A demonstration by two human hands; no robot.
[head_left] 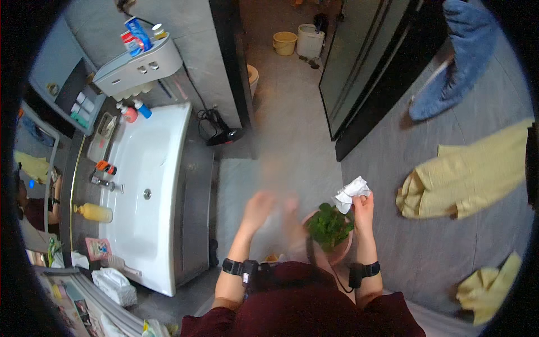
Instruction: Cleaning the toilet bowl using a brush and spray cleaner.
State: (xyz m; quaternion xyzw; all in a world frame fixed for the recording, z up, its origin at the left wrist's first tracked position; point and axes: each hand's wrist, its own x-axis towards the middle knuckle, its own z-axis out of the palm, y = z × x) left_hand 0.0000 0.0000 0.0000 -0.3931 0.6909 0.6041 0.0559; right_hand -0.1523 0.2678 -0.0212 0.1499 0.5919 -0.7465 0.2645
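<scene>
My right hand [364, 208] pinches a crumpled white tissue [351, 192] just above the far right edge of a leafy green plant [328, 226]. The plant grows in a round pinkish pot [340, 254] close in front of me, between my forearms. My left hand [258, 210] hovers to the left of the plant, apart from it. A hazy patch smears its fingers, so their pose is unclear. Black bands with small devices circle both my wrists.
On the left stands a white washbasin [178, 247] with a tap [102, 181], a yellow bottle [95, 213] and a tissue pack [114, 285]. A hair dryer [225, 136] hangs beyond it. Yellow towels [471, 174] and a blue cloth [466, 73] hang right. Buckets [284, 43] stand far ahead.
</scene>
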